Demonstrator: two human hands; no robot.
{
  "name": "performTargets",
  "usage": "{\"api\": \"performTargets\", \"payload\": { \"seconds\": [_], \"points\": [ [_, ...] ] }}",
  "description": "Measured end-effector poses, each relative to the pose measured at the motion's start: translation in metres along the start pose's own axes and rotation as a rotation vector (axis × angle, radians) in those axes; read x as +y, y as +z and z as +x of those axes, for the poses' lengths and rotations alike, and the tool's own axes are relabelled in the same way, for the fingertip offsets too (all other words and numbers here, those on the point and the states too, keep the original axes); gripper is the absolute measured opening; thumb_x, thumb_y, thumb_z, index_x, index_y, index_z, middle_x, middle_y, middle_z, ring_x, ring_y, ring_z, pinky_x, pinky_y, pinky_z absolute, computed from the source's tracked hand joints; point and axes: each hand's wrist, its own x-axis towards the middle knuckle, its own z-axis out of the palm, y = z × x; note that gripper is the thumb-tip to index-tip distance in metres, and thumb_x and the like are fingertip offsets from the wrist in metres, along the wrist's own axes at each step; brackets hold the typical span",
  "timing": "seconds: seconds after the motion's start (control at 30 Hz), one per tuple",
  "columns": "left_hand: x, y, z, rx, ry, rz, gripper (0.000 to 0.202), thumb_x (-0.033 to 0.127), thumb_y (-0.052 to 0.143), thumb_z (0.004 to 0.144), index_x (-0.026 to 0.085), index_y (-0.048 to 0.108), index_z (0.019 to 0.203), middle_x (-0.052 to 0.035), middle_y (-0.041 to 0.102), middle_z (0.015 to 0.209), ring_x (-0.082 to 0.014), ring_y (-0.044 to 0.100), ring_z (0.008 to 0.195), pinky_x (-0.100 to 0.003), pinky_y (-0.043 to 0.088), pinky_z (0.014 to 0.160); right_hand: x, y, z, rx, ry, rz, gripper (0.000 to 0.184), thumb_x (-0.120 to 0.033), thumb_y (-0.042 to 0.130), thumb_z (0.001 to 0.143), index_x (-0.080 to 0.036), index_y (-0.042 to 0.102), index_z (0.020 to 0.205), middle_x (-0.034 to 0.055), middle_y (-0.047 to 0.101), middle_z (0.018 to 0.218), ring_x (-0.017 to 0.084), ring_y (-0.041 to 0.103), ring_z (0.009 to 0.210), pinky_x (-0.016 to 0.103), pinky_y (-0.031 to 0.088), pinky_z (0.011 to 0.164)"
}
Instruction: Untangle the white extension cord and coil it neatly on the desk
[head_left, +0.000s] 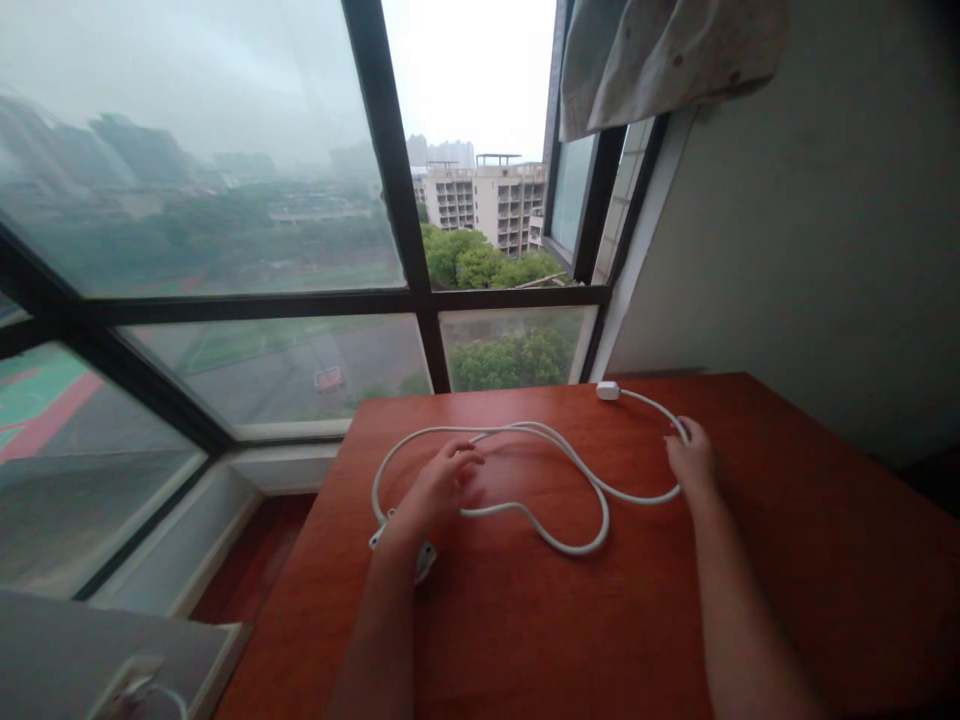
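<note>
1. A reddish-brown wooden counter (pixel 787 560) stands in a corner, with a large dark-framed window (pixel 397 200) behind it and a plain grey wall (pixel 825 200) to the right. Through the glass, buildings and trees show under a hazy sky.
2. The left hand (pixel 439 487) reaches forward with its forearm low over the counter. Its fingers are bent and loosely spread, and the fingertips rest on the far strand of a long white rubber-sheathed power cable (pixel 570 470).
3. The right hand (pixel 694 462) lies palm down at the cable's right bend, fingers curled against it. Whether they pinch it, I cannot tell.
4. The cable lies in wide, loose loops on the middle of the counter between the two hands. Its small white plug end (pixel 608 391) sits near the counter's far edge, and another white end (pixel 424 560) shows partly under the left forearm.
5. The counter's near and right parts are bare. Its left edge drops to the window sill.
</note>
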Motion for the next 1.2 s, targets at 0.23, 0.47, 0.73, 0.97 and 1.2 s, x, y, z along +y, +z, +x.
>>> {"api": "performTargets", "payload": {
  "seconds": [0.23,0.47,0.73,0.97,1.2],
  "points": [
    [-0.001,0.000,0.004,-0.002,0.080,-0.012,0.062,-0.009,0.036,0.059,0.022,0.065,0.104,-0.0067,0.055,0.126,-0.0193,0.054,0.117,-0.036,0.043,0.101,0.006,0.004,-0.004,-0.200,-0.188,-0.348,0.049,-0.005,0.047,0.065,-0.021,0.071,0.105,0.0082,0.071,0.103,0.024,0.065,0.097,0.036,0.048,0.090],
    [-0.001,0.004,0.011,0.093,0.151,-0.043,0.067,-0.012,0.033,0.058,0.021,0.064,0.108,-0.0066,0.057,0.124,-0.0176,0.054,0.118,-0.035,0.042,0.102,-0.015,0.019,-0.003,-0.383,-0.320,-0.348,0.046,0.001,0.047,0.064,-0.021,0.075,0.094,0.0059,0.074,0.097,0.023,0.066,0.097,0.036,0.048,0.091],
    [-0.010,0.008,0.013,0.138,0.175,-0.046,0.068,-0.013,0.034,0.056,0.021,0.065,0.106,-0.0068,0.058,0.121,-0.0185,0.056,0.114,-0.036,0.046,0.099,-0.066,0.040,-0.022,-0.580,-0.518,-0.314,0.026,-0.018,0.051,0.082,-0.018,0.073,0.097,0.0084,0.071,0.106,0.021,0.063,0.100,0.033,0.044,0.094],
    [-0.009,0.007,0.012,0.132,0.155,-0.028,0.064,-0.012,0.035,0.056,0.019,0.067,0.101,-0.0069,0.060,0.115,-0.0187,0.057,0.111,-0.036,0.046,0.097,-0.078,0.030,-0.062,-0.799,-0.693,-0.364,0.030,-0.017,0.054,0.082,-0.018,0.067,0.109,0.0076,0.069,0.097,0.018,0.061,0.083,0.028,0.046,0.077],
    [-0.001,0.005,0.012,0.093,0.187,-0.029,0.063,-0.012,0.033,0.058,0.020,0.066,0.101,-0.0059,0.060,0.115,-0.0172,0.057,0.110,-0.034,0.045,0.098,-0.077,0.027,-0.042,-0.672,-0.686,-0.598,0.027,-0.015,0.050,0.085,-0.018,0.071,0.102,0.0104,0.066,0.098,0.021,0.059,0.094,0.028,0.042,0.082]
  ]
}}
